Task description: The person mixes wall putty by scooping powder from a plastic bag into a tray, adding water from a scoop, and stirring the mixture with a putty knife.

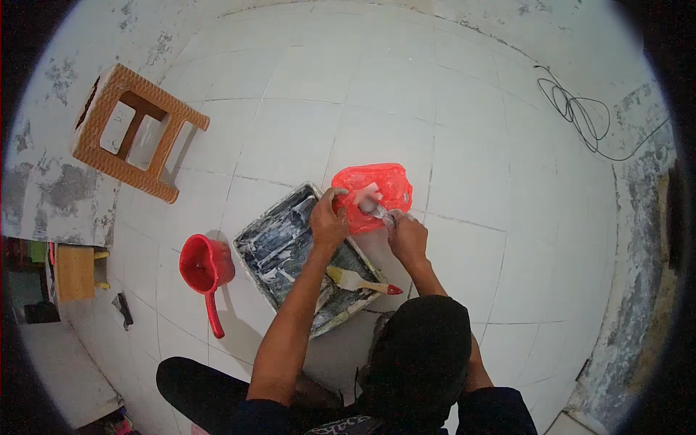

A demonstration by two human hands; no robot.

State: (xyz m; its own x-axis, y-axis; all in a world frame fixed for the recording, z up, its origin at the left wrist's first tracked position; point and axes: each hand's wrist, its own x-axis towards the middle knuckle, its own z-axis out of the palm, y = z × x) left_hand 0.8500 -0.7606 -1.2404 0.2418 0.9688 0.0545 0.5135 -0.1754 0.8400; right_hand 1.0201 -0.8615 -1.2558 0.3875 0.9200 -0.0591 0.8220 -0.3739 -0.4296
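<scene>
A red plastic bag (395, 181) lies crumpled on the floor with its mouth spread, and white material shows inside it. My left hand (328, 223) is closed on the bag's left edge. In my right hand (408, 235) is a scraper (377, 211), its pale, smeared end dipping into the bag. Below and left of the bag sits a dark rectangular tray (270, 221) streaked with white paste. A paintbrush (355, 280) with pale bristles and a red-tipped handle rests across the tray's lower right side. My left forearm hides part of the tray.
A red dipper (206, 264) stands left of the tray. Farther left, a brown woven-pattern stool (156, 152) lies on its side by the wall. A dark cable (576, 116) is coiled at the upper right. A small dark object (122, 310) lies near a wooden stool (75, 272).
</scene>
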